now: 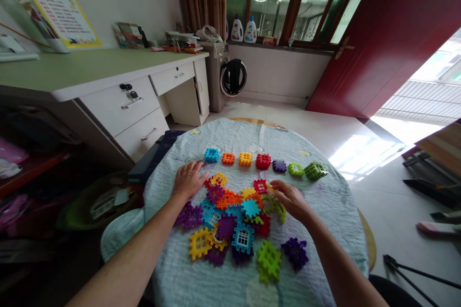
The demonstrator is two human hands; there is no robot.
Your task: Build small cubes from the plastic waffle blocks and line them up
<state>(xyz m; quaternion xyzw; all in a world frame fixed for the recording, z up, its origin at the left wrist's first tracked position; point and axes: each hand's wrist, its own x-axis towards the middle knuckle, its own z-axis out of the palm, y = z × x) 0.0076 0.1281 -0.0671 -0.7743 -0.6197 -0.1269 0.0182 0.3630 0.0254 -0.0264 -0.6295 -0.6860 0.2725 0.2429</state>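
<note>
Two bare hands are working over a round bench, which a pale blue-green cloth is covering. The left hand is hovering or resting, which one is unclear, at the left of a loose pile of colourful, notched plastic pieces. Its fingers are spreading slightly apart, near a red piece at the pile's far left edge, and are holding nothing visible. The right hand is reaching in from the right, its fingers curving beside a small yellow piece; whether they are pinching it cannot be told. A red window piece is lying just left of that yellow one.

Beyond the pile, a row is running from left to right: a blue block, an orange block, a yellow block, a red block, a purple block, a light green block and a darker green block. Nearer, a bright green cluster and a dark purple cluster are lying right of the pile's near part.
</note>
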